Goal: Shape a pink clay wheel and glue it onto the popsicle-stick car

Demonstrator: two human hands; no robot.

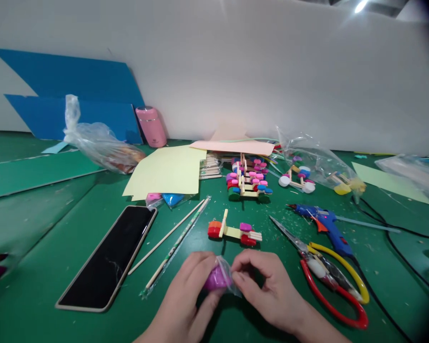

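Note:
My left hand (190, 290) is closed around a small clear plastic bag with a purple lump (217, 278) inside, which looks like modelling clay. My right hand (266, 288) pinches the bag's clear edge (233, 286) between thumb and forefinger. Just beyond my hands sits a small stick-built model (234, 232) with red, orange and purple round pieces. Farther back, several similar colourful models (248, 178) stand close together, and another one (297, 180) sits to their right.
Left lie a phone (107, 259) and wooden sticks (175, 247). Scissors (316, 267) and a blue glue gun (323, 224) with a cord lie right. Behind are yellow paper sheets (169, 171), a pink flask (151, 126), blue boards (82, 76) and a plastic bag (103, 143).

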